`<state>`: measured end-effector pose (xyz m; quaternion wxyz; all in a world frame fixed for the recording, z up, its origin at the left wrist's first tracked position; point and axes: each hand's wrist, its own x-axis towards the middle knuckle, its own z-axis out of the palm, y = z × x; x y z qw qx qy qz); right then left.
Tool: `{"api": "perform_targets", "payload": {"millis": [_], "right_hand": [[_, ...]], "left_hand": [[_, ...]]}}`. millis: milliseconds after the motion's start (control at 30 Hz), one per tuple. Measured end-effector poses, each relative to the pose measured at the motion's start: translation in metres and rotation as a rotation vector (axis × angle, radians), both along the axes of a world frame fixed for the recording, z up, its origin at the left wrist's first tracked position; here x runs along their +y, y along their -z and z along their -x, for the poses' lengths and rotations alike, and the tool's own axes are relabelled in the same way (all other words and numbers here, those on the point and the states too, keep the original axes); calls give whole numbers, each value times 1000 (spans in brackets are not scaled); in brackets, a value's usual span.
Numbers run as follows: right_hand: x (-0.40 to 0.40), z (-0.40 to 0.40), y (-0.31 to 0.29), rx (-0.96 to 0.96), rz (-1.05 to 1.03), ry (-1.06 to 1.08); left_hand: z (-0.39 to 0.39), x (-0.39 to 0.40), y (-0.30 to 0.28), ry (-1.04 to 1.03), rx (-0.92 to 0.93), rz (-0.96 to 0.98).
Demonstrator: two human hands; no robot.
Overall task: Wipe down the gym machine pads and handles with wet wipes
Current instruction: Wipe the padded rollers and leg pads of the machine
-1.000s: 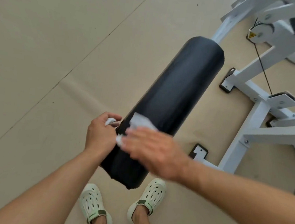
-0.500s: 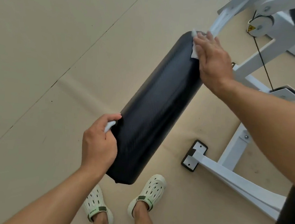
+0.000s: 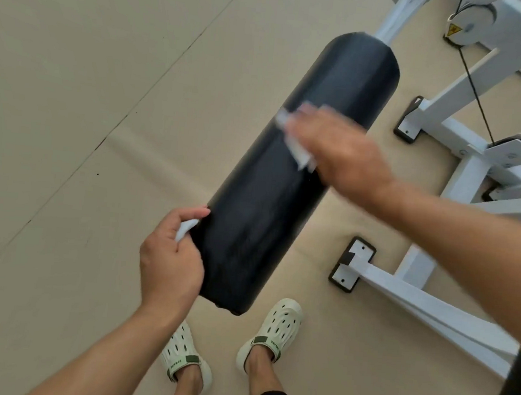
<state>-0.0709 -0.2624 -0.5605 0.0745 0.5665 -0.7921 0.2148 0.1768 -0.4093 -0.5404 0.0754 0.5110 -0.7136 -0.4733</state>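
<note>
Above the person's feet, the black roller pad slanted from lower left up to the white machine frame at upper right. On the pad's middle, the right hand, blurred, pressed a white wet wipe against the vinyl with its fingers laid fairly flat. Near the pad's lower end, the left hand curled its fingers round a second white wipe, touching the pad's edge. Pale clogs stood on the beige floor below.
</note>
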Motion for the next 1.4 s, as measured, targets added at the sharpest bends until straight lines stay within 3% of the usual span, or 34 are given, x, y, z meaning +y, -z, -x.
{"api": "perform_targets", "payload": {"millis": [100, 200, 433, 600, 700, 767, 900, 1000, 1100, 1167, 1300, 1400], "right_hand": [[2, 51, -9, -111, -112, 349], [-2, 44, -6, -132, -37, 468], [-2, -100, 7, -319, 211, 239], [0, -236, 6, -522, 144, 39], [4, -275, -7, -588, 115, -41], [2, -265, -24, -617, 149, 59], [-12, -164, -70, -691, 318, 686], [-20, -103, -74, -687, 244, 924], [-35, -130, -55, -761, 47, 895], [-42, -180, -55, -858, 34, 878], [-33, -284, -69, -883, -115, 586], [-35, -323, -123, -1159, -69, 758]], "left_hand": [[1, 4, 7, 0, 1, 34], [1, -1, 13, 8, -23, 26], [4, -23, 19, 31, -78, -140], [-24, -35, 18, 24, -175, -181], [-66, -44, 7, -14, -252, -158], [-93, -52, -5, -21, -273, -172], [-131, -66, -17, -9, -298, -181], [-146, -66, -22, -28, -287, -192], [-155, -59, -34, -77, -266, -223], [-160, -52, -44, -101, -243, -277], [-167, -42, -84, -129, -156, -397], [-162, -42, -133, -109, -53, -446]]}}
